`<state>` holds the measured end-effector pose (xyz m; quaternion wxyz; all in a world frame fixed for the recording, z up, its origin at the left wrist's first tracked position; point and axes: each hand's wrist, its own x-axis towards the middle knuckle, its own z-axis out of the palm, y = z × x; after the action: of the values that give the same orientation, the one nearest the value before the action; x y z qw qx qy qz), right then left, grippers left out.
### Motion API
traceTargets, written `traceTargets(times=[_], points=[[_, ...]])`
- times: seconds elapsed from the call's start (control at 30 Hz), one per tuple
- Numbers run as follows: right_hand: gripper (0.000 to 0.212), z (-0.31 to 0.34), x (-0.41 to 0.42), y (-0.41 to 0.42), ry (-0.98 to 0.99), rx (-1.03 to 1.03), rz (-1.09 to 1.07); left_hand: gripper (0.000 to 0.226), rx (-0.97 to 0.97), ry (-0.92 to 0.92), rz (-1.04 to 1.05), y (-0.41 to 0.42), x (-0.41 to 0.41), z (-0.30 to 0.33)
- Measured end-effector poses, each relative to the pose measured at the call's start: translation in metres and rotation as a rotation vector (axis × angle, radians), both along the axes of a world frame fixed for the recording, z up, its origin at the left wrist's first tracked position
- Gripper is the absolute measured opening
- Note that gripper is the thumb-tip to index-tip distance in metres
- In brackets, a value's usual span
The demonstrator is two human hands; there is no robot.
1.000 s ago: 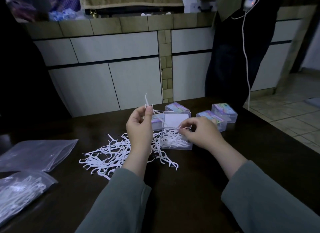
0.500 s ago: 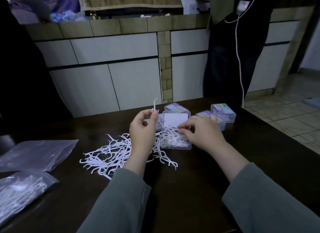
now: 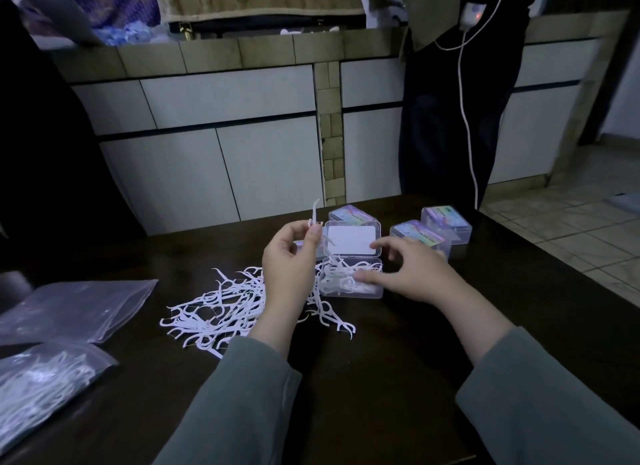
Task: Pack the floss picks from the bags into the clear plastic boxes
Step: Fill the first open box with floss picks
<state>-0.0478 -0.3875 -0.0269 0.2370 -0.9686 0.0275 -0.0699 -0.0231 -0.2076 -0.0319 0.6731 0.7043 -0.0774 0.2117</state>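
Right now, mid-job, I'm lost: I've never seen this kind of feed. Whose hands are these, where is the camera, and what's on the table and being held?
There is no machine here: a person works with bare hands, and the one view comes from a camera worn on their head, looking forward and down.

The left hand pinches one floss pick and holds it up above the dark table. The right hand is over the open box, fingers loosely spread, holding nothing that I can see. That box is partly filled with picks, its lid tipped back.

A loose pile of picks lies left of the box. Three closed boxes with colourful labels sit behind it. At the far left lie two clear bags: the nearer one holds picks, the other looks flat.

Someone in dark clothes stands beyond the table.
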Motion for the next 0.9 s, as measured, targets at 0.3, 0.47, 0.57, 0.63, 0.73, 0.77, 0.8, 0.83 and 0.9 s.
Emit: traceTargets(times=[0.3,0.47,0.57,0.63,0.73,0.77,0.8,0.83,0.9], points=[[0.085,-0.004,-0.002,-0.006,0.069,0.017,0.085,0.011,0.146,0.122,-0.126,-0.027,-0.002,-0.006],[0.083,-0.006,-0.002,-0.005,0.067,0.042,0.08,0.015,0.751,0.129,-0.055,-0.007,0.005,-0.01],[0.083,-0.007,-0.001,-0.003,0.065,0.055,0.078,0.01,0.863,0.159,-0.092,0.003,0.003,-0.004],[0.084,-0.008,-0.001,-0.002,0.064,0.057,0.076,0.013,0.875,0.085,-0.1,0.005,0.001,0.0],[0.085,-0.009,-0.002,-0.002,0.063,0.073,0.073,0.018,0.841,0.0,-0.117,0.003,-0.005,0.009],[0.085,-0.009,-0.002,-0.003,0.065,0.078,0.074,0.022,0.857,0.023,-0.14,0.004,-0.007,0.012],[0.085,-0.009,-0.002,-0.003,0.066,0.082,0.074,0.028,0.893,0.07,-0.158,0.004,-0.009,0.015],[0.085,-0.009,-0.003,-0.002,0.066,0.083,0.074,0.034,0.926,0.116,-0.167,0.004,-0.01,0.017],[0.085,-0.009,-0.003,-0.002,0.063,0.087,0.076,0.043,0.916,0.184,-0.164,0.006,-0.011,0.02]])
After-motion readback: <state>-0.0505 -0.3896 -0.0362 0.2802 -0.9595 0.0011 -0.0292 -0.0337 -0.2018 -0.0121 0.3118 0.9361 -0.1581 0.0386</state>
